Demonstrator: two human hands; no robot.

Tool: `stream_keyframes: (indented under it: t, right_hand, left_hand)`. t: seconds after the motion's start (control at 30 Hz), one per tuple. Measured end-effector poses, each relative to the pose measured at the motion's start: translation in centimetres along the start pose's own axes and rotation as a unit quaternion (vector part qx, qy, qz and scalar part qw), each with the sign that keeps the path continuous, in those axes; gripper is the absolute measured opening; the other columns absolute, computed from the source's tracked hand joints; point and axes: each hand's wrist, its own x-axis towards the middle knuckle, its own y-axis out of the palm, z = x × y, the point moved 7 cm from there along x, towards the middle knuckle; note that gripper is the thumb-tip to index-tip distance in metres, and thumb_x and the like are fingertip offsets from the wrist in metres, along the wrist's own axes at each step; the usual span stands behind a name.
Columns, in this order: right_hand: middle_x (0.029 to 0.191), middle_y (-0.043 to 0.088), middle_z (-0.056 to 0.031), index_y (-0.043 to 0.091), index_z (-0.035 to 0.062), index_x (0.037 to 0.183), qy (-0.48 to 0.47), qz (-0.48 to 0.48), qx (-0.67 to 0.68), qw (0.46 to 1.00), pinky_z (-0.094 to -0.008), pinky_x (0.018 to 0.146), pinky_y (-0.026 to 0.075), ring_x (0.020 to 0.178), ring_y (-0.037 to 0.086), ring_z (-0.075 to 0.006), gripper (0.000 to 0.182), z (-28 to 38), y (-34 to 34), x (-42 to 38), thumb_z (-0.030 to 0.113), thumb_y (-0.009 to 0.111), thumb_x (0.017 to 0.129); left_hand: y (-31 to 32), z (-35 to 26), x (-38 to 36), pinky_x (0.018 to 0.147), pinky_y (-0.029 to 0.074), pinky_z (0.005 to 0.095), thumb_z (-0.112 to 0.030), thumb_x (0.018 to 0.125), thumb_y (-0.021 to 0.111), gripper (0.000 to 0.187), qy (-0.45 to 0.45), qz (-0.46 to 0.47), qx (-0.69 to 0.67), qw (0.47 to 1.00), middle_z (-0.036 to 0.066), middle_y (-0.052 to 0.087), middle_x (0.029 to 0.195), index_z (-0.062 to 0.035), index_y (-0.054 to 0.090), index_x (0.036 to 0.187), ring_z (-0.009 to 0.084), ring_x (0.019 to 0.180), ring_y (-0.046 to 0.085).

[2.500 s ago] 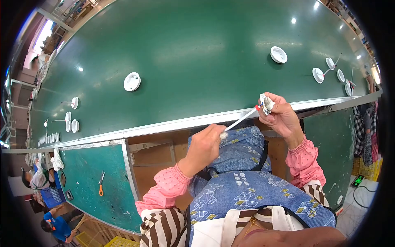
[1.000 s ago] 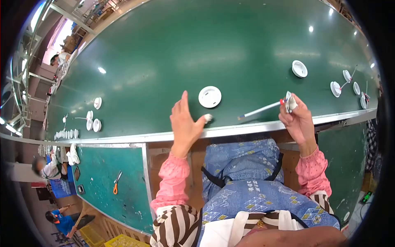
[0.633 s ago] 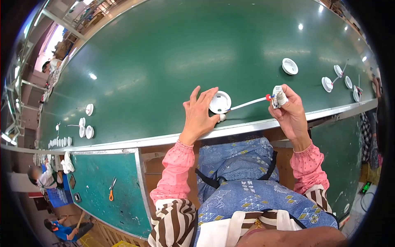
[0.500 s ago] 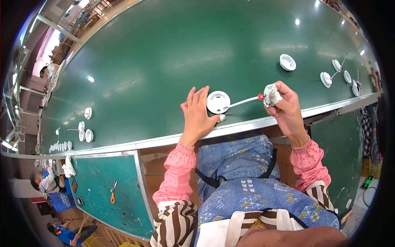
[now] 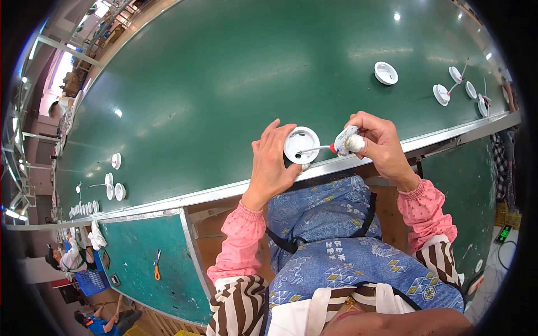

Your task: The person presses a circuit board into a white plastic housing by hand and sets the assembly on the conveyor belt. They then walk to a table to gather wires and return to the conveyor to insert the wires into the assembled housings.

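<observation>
Near the front edge of the green table point(image 5: 224, 101), my left hand point(image 5: 272, 162) grips the rim of a round white housing point(image 5: 293, 144), fingers behind it and thumb below. A white cable point(image 5: 314, 149) lies across the housing's inside and runs right to a red ring point(image 5: 332, 148). My right hand point(image 5: 381, 143) pinches a small white round part point(image 5: 345, 136) beside that ring, with a white wrap on the thumb. A short gap separates the part from the housing.
A lone white housing point(image 5: 386, 73) sits at the upper right, with several cabled ones point(image 5: 441, 94) beyond. More white housings point(image 5: 120, 191) stand at the left. Orange-handled scissors point(image 5: 157, 271) lie on the lower green surface. Other people point(image 5: 73, 257) are at the far left.
My right hand has moved left and slightly down, bringing the small part closer to the housing. The housing now looks lifted and tilted in my left hand, and less cable shows between them.
</observation>
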Motion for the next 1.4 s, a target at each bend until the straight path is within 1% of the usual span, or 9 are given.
stream_keyframes:
  t: [0.43,0.63,0.77,0.9,0.93,1.03,1.13,1.33,1.4]
  right_hand:
    - [0.089,0.060,-0.0016,0.065,-0.0034,0.100,-0.050,0.022,-0.102,0.993,-0.0229,0.071,0.045,0.080,0.055,-0.0063,0.011,1.9,1.4,-1.2,-0.001,0.059,0.091]
    - [0.083,0.059,-0.0005,0.063,-0.0032,0.099,-0.085,-0.063,-0.255,0.961,-0.0226,0.068,0.044,0.078,0.054,-0.0050,0.009,3.0,1.5,-0.4,-0.002,0.059,0.091]
    - [0.085,0.062,-0.0006,0.062,-0.0040,0.100,-0.014,0.035,-0.087,0.996,-0.0241,0.068,0.046,0.079,0.053,-0.0051,0.010,2.4,2.6,-0.8,0.000,0.058,0.091]
    - [0.085,0.063,-0.0108,0.063,-0.0031,0.097,-0.125,-0.032,-0.348,0.929,-0.0310,0.064,0.047,0.069,0.061,-0.0197,0.017,4.5,3.0,-0.9,-0.007,0.056,0.082]
    - [0.085,0.061,-0.0156,0.063,-0.0025,0.095,-0.122,-0.066,-0.347,0.928,-0.0362,0.061,0.046,0.068,0.060,-0.0296,0.020,4.9,2.7,-1.0,-0.008,0.056,0.077]
    - [0.084,0.059,-0.0151,0.062,-0.0026,0.094,-0.160,-0.080,-0.395,0.901,-0.0391,0.061,0.045,0.067,0.059,-0.0310,0.018,5.7,2.6,-1.4,-0.008,0.057,0.077]
    - [0.079,0.053,-0.0094,0.063,-0.0037,0.094,-0.167,-0.021,-0.348,0.922,-0.0328,0.056,0.039,0.064,0.051,-0.0193,0.021,5.4,3.1,-1.5,-0.010,0.056,0.076]
    - [0.079,0.053,-0.0127,0.062,-0.0032,0.094,-0.209,-0.036,-0.392,0.895,-0.0365,0.057,0.040,0.064,0.053,-0.0247,0.022,6.0,3.1,-1.9,-0.010,0.057,0.074]
    - [0.083,0.056,-0.0153,0.060,-0.0022,0.093,-0.207,-0.025,-0.413,0.887,-0.0428,0.061,0.043,0.071,0.057,-0.0338,0.022,6.2,3.2,-2.1,-0.009,0.057,0.073]
  left_hand:
    - [-0.7,-0.8,-0.4,0.106,0.035,0.0422,-0.008,0.066,0.076,0.076,-0.013,0.025,-0.078,0.997,0.018,0.058,0.131,-0.0034,0.049,0.137,0.0349,0.131,0.051]
    - [-1.2,-3.3,0.0,0.105,0.046,0.0415,-0.002,0.062,0.071,0.079,-0.013,0.042,-0.179,0.983,0.014,0.058,0.128,-0.0038,0.050,0.138,0.0298,0.123,0.057]
    - [-1.7,-4.1,0.0,0.097,0.050,0.0392,-0.001,0.066,0.076,0.076,-0.001,0.012,-0.240,0.971,0.016,0.057,0.122,-0.0011,0.048,0.137,0.0326,0.114,0.061]
    - [-2.3,-6.2,0.4,0.094,0.052,0.0366,0.002,0.066,0.073,0.077,0.016,0.006,-0.245,0.969,0.016,0.054,0.123,-0.0010,0.047,0.138,0.0316,0.113,0.060]
    - [-2.4,-6.5,0.4,0.093,0.053,0.0362,0.003,0.066,0.073,0.077,0.025,-0.001,-0.237,0.971,0.016,0.054,0.122,-0.0011,0.047,0.139,0.0314,0.113,0.060]
    - [-2.7,-7.1,0.5,0.090,0.054,0.0364,0.005,0.067,0.071,0.077,0.022,-0.005,-0.262,0.965,0.016,0.053,0.122,-0.0023,0.047,0.139,0.0304,0.112,0.060]
    - [-2.3,-7.5,0.6,0.098,0.053,0.0324,0.009,0.064,0.068,0.083,0.023,0.026,-0.264,0.964,0.010,0.049,0.128,-0.0030,0.047,0.143,0.0239,0.120,0.057]
    - [-2.1,-8.7,0.9,0.101,0.053,0.0334,0.014,0.066,0.063,0.083,0.032,0.026,-0.276,0.960,0.011,0.047,0.129,-0.0038,0.046,0.145,0.0244,0.123,0.056]
    - [-1.7,-8.6,0.8,0.101,0.053,0.0336,0.014,0.067,0.063,0.082,0.038,0.025,-0.275,0.960,0.010,0.047,0.130,-0.0040,0.046,0.145,0.0244,0.123,0.055]
